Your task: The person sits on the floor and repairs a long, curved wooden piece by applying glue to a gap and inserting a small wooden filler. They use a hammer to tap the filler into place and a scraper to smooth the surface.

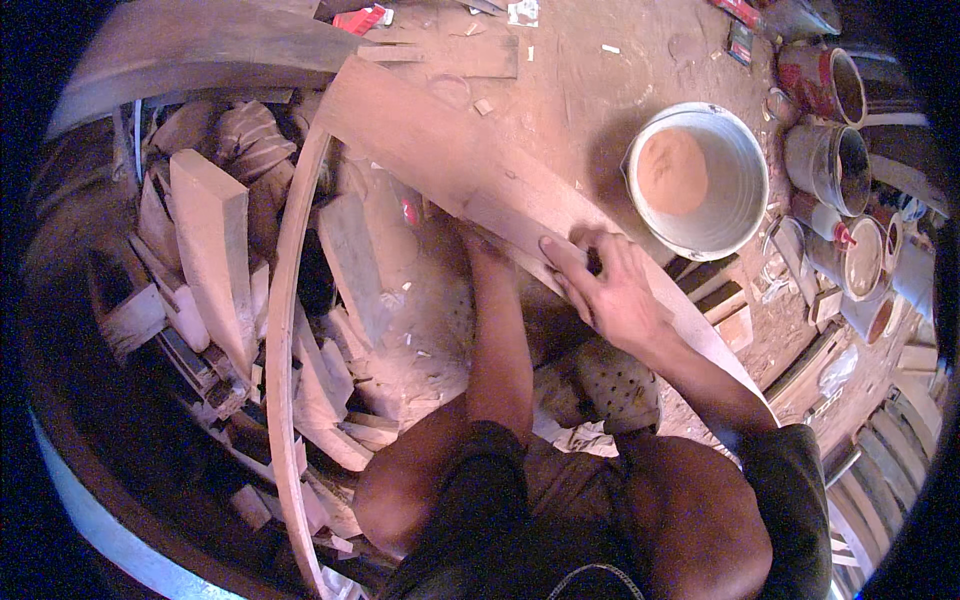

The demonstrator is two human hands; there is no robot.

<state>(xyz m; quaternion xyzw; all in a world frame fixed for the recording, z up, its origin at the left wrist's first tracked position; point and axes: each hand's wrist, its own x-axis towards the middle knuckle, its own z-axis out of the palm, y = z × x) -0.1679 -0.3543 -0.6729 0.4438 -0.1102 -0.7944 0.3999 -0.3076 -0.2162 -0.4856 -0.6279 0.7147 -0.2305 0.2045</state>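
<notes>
A long, wide wooden board (420, 128) runs slantwise from the upper left down past my right forearm. On top of it lies a narrow flat block (522, 228), which looks like wood. My right hand (618, 290) is closed round the block's near right end, thumb along its top. My left hand (484, 244) reaches up to the board's near edge, close to the block's other end. Its fingers are hidden there, so its hold cannot be made out. Below the board shows a spotted light-coloured shoe or cloth (618, 385) between my legs.
A metal bucket (735, 190) with orange-brown powder stands right of the board. Several used tins and pails (825, 165) line the right side. A thin curved wooden strip (284, 370) stands at left, beside piled wood offcuts (208, 240). Scraps litter the dirt floor (580, 80).
</notes>
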